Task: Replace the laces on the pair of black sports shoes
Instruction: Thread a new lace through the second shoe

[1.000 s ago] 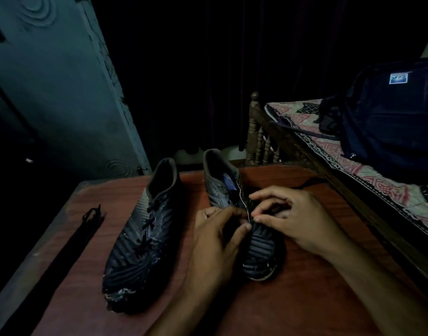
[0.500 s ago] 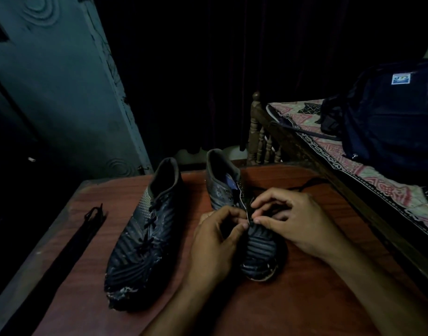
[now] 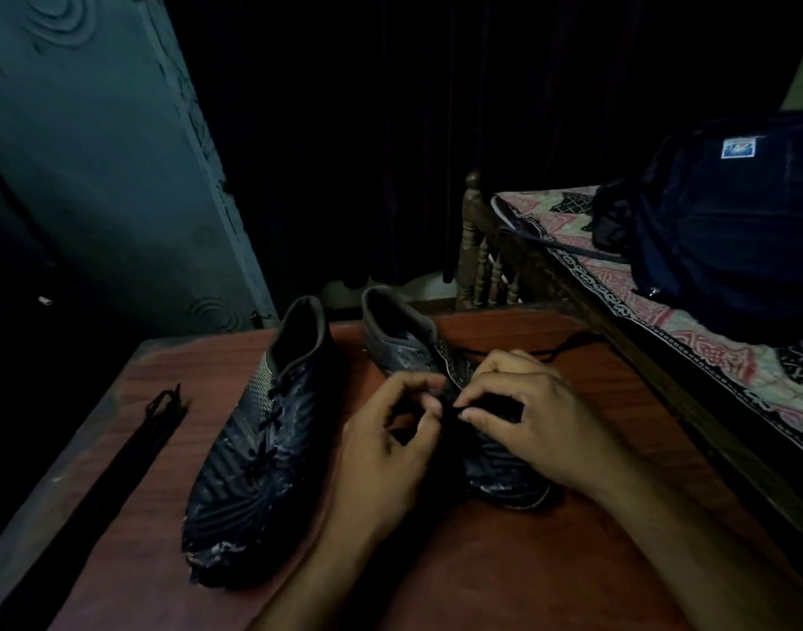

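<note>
At the far left of your desk (image 3: 504,562) lies a loose black lace (image 3: 131,444). Next comes the left shoe (image 3: 263,430), laced, toe toward you. Your left hand (image 3: 390,453) hovers over the right shoe (image 3: 413,352), fingers (image 3: 429,403) curled together, pinching its lace (image 3: 456,409). Your right hand (image 3: 522,412) pinches the same lace just beside it, whose tail trails right across the desk. Beyond, a dark backpack (image 3: 727,230) sits on the bed (image 3: 690,334).

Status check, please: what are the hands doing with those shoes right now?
Both hands, left and right, pinching black lace over right-hand shoe. Left-hand shoe laced, untouched. Nothing in the way.
</note>
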`<control>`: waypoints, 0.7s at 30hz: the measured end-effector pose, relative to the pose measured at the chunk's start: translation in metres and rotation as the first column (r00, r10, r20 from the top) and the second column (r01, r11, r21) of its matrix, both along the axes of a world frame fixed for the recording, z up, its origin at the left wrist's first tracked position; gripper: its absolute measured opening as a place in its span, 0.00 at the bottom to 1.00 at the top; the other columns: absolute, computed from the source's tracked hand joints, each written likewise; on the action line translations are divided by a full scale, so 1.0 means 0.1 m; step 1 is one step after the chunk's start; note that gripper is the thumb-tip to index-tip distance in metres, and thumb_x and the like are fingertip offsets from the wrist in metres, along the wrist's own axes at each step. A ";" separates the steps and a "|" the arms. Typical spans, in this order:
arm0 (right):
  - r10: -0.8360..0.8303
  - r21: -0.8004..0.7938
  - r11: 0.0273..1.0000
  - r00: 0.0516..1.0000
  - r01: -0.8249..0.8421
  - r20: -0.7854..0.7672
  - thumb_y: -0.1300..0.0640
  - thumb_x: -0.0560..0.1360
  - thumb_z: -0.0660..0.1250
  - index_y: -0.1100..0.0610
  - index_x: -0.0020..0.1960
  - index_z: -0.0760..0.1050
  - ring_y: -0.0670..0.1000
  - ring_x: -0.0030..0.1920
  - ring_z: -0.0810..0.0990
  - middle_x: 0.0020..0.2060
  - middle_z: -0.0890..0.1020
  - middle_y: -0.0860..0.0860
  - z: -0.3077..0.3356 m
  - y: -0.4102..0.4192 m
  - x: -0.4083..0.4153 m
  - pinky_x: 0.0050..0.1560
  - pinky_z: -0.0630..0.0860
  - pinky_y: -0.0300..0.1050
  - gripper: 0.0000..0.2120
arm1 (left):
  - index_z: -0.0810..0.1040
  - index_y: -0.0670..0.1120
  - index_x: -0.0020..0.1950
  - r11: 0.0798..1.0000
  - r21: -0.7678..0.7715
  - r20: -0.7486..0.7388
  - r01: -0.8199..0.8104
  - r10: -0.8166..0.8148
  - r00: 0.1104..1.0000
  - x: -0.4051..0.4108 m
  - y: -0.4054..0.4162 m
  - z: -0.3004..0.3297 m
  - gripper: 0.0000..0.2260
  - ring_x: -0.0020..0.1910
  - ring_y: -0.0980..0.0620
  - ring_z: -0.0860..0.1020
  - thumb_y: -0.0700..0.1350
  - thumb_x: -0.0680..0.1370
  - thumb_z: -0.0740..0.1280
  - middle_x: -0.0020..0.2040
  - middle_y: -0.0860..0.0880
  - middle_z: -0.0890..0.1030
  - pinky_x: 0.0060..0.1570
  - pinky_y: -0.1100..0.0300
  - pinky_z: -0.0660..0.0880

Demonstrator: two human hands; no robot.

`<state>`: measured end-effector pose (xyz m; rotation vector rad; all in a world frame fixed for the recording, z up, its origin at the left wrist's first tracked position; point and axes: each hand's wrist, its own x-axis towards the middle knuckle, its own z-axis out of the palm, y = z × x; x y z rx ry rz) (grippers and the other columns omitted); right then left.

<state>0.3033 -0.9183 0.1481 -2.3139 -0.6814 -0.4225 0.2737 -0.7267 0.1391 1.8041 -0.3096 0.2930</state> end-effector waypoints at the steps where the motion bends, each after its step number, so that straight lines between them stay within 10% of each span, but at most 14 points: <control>1: -0.002 0.026 1.000 1.000 0.002 0.005 0.54 0.74 0.75 0.47 0.48 0.84 0.43 0.52 0.76 0.44 0.78 0.39 0.01 0.00 0.00 0.50 0.73 0.41 0.04 | 0.83 0.56 0.57 0.999 0.050 0.022 -0.001 0.000 1.000 0.01 0.02 -0.01 0.12 0.53 0.57 0.81 0.44 0.75 0.67 0.50 0.57 0.81 0.53 0.57 0.79; 6: -0.007 0.216 0.976 1.000 0.006 0.007 0.58 0.74 0.75 0.51 0.47 0.85 0.44 0.50 0.81 0.43 0.83 0.41 0.07 -0.02 -0.01 0.51 0.76 0.44 0.03 | 0.76 0.59 0.69 0.874 0.486 0.128 -0.003 -0.068 0.989 0.07 0.11 -0.06 0.19 0.60 0.59 0.72 0.51 0.77 0.67 0.57 0.59 0.69 0.61 0.61 0.72; 12: -0.015 0.367 0.928 0.990 0.067 -0.143 0.63 0.75 0.75 0.49 0.49 0.85 0.41 0.45 0.84 0.42 0.85 0.41 0.10 -0.01 -0.05 0.47 0.78 0.33 0.09 | 0.65 0.59 0.78 0.830 0.547 0.081 0.105 -0.177 0.981 0.06 0.11 -0.03 0.27 0.60 0.69 0.68 0.46 0.80 0.66 0.60 0.59 0.65 0.57 0.80 0.62; 21: 0.014 0.316 0.949 0.997 0.010 -0.075 0.62 0.78 0.70 0.55 0.51 0.85 0.43 0.47 0.84 0.41 0.86 0.45 0.10 -0.02 -0.03 0.50 0.78 0.38 0.06 | 0.62 0.64 0.77 0.810 0.582 0.051 0.070 -0.123 0.991 0.03 0.13 0.00 0.26 0.61 0.67 0.70 0.54 0.80 0.65 0.64 0.63 0.67 0.55 0.74 0.67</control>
